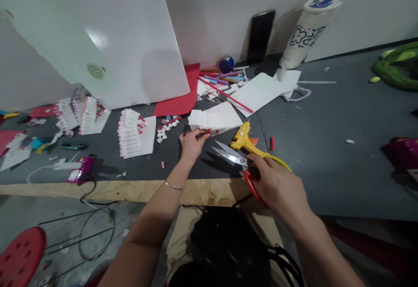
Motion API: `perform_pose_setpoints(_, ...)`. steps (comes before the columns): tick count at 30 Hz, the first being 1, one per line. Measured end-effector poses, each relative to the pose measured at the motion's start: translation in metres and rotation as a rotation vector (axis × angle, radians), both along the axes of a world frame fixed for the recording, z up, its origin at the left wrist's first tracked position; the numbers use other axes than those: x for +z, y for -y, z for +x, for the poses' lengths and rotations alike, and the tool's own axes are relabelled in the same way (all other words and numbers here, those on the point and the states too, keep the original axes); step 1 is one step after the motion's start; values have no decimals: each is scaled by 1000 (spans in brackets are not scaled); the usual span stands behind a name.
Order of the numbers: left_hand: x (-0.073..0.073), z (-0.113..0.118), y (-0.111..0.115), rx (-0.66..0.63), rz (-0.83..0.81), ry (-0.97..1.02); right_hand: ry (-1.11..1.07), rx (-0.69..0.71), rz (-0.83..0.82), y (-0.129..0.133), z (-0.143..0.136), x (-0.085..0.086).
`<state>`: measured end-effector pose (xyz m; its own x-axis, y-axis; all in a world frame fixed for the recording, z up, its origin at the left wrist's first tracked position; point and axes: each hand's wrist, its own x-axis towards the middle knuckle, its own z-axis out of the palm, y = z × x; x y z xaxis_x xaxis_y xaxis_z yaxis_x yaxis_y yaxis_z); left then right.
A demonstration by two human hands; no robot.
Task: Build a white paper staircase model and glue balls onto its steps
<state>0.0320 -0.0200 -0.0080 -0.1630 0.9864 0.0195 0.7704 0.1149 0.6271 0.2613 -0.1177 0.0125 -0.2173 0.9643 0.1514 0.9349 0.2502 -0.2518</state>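
My left hand (pixel 192 144) is at the front edge of a pleated stack of white paper (pixel 217 118), its fingertips pinched on a small red piece (pixel 208 132). In my right hand (pixel 277 180) is a pair of scissors (pixel 232 155) with a red handle, blades parted and pointing left toward the left hand. A yellow glue gun (pixel 242 136) lies just beyond the scissors. Beside it rests a short red roll (pixel 272 143). Small white rolled pieces (pixel 164 136) lie left of the paper stack.
Pleated white pieces on card (pixel 143 136) sit at the left, near a purple device (pixel 81 169) with a cable. Behind are red paper (pixel 181 97), pens (pixel 225 78), a white sheet (pixel 256 89), a phone (pixel 260 36) and a tumbler (pixel 303 34). Green cord (pixel 398 67) lies far right.
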Motion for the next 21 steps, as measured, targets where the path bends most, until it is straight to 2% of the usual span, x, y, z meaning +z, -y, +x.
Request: perform_pose_setpoints(21,3,3,3,19,-12,-51,51,-1,5,1,1,2)
